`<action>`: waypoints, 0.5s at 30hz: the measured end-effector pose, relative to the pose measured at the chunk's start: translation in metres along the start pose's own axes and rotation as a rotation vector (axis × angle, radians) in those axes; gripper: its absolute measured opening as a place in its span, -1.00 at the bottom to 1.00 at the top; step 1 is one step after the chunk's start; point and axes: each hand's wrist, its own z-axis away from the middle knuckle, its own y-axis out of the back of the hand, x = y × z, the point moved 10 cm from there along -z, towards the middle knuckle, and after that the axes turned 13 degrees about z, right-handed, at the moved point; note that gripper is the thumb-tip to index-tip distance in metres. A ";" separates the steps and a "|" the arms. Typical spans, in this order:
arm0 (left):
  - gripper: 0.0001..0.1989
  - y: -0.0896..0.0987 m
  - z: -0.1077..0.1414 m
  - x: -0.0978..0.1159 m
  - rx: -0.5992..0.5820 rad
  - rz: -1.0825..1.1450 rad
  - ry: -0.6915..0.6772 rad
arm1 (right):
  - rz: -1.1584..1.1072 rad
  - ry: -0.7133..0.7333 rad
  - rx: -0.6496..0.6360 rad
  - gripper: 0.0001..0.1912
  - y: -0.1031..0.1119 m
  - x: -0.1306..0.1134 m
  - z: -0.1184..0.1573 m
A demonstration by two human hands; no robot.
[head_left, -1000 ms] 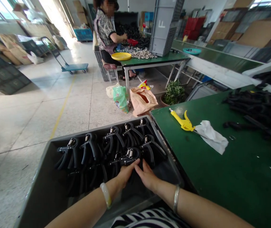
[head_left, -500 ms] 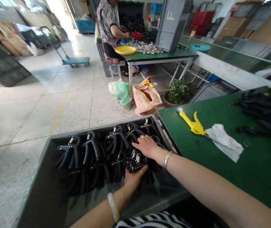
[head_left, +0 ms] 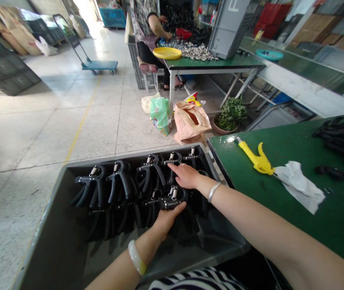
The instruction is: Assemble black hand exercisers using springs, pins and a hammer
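My left hand (head_left: 166, 220) is closed around black hand grip strengtheners (head_left: 169, 203) with silver springs, inside a deep grey crate (head_left: 78, 251). At least two springs show side by side above its thumb. My right hand (head_left: 186, 176) rests over the far row, beside a standing hand grip (head_left: 174, 158). Its index finger is stretched out toward that grip; the other fingers are partly hidden. Several more hand grips (head_left: 121, 177) stand in two rows along the crate's far side, handles pointing down.
At right, a green table (head_left: 250, 201) bears a yellow-handled tool (head_left: 259, 161), a white tissue (head_left: 301, 183) and a black heap of parts (head_left: 343, 141). Beyond the crate are a paper sack (head_left: 191, 121), a potted plant (head_left: 232, 114) and a seated co-worker (head_left: 147, 24). A trolley (head_left: 101, 65) stands left.
My left hand and its hand grips have shifted slightly up toward the back row. My right hand has moved slightly forward over the far row. The view has tilted down a little.
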 end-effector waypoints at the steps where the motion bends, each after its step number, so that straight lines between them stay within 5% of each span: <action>1: -0.46 -0.002 0.000 0.000 -0.005 -0.008 0.045 | -0.072 -0.024 0.038 -0.40 0.006 0.006 0.003; 7: -0.48 -0.017 -0.012 -0.006 -0.075 0.036 0.149 | -0.185 -0.213 0.199 -0.62 0.017 0.024 0.058; 11: -0.53 -0.022 -0.018 -0.036 -0.090 0.130 0.416 | -0.069 -0.119 0.211 -0.60 0.006 -0.006 0.090; 15: -0.51 -0.012 -0.020 -0.040 -0.066 0.038 0.428 | 0.027 -0.053 0.131 -0.51 -0.010 -0.030 0.096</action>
